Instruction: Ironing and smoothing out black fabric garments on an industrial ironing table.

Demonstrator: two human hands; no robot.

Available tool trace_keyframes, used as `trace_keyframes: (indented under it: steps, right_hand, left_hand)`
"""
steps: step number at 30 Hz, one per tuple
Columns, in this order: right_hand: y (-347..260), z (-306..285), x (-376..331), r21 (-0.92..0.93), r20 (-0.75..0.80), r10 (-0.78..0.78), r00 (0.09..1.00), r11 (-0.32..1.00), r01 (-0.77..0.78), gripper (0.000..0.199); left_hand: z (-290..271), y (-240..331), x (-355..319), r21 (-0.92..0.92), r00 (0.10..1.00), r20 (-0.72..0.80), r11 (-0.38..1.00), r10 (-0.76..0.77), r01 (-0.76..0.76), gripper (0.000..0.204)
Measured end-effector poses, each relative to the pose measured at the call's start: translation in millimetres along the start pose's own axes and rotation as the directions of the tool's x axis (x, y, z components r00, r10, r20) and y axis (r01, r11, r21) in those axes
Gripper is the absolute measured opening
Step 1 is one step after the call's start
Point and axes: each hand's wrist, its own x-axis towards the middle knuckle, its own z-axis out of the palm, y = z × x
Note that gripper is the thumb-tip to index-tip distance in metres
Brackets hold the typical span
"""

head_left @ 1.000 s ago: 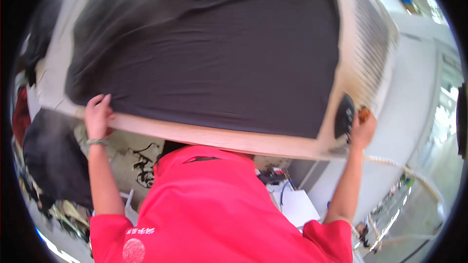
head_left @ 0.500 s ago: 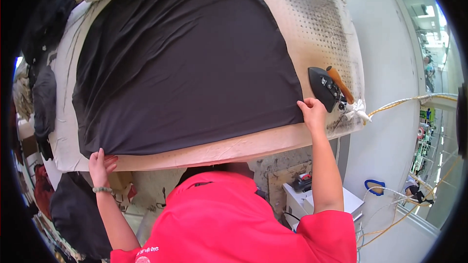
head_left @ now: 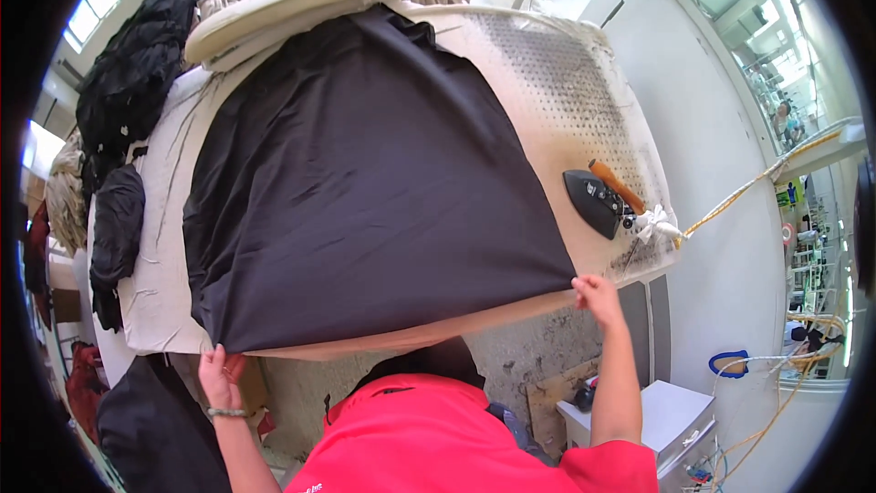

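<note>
A large piece of black fabric [head_left: 383, 192] lies spread over a padded ironing table [head_left: 160, 246], with soft wrinkles along its left side. My left hand [head_left: 222, 378] pinches its near left corner at the table's front edge. At the near right corner, my right hand [head_left: 599, 299] grips the cloth between thumb and fingers. The near hem runs taut between both hands, close along the table's front edge. Just beyond my right hand rests an iron [head_left: 597, 203] with a wooden handle, apart from the fabric.
A padded pressing arm [head_left: 292, 16] stands at the far left. Dark garments [head_left: 117, 224] hang beside the table's left side, and black cloth [head_left: 155, 424] hangs below. A cord [head_left: 757, 184] runs right from the iron. A white cabinet [head_left: 671, 415] stands below at the right.
The view has tilted up, bringing the table's far end into sight. Both hands have drawn the fabric toward me, so its hem sits nearer the table's front edge.
</note>
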Motion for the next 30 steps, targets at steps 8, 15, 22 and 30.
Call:
trace_keyframes:
  steps: [8,15,22,30]
  right_hand:
    - [-24,26,-1,0.260,0.152,0.174,0.973,0.942,-0.210,0.030]
    - [-174,-13,-75,0.684,-0.325,-0.394,0.860,0.530,0.501,0.029]
    - [-150,-41,-143,0.696,-0.629,0.017,0.777,0.459,0.553,0.021]
    - [-165,-58,-113,0.566,-0.804,-0.051,0.593,0.243,0.788,0.018]
  left_hand:
    - [29,-50,39,-0.429,0.924,0.299,0.831,-0.239,0.354,0.032]
    - [102,129,8,-0.575,0.923,0.096,0.777,0.372,-0.254,0.039]
    - [76,143,-29,-0.648,0.821,0.358,0.752,0.445,-0.125,0.048]
    - [46,207,-6,-0.535,0.235,0.706,0.720,0.668,-0.441,0.049]
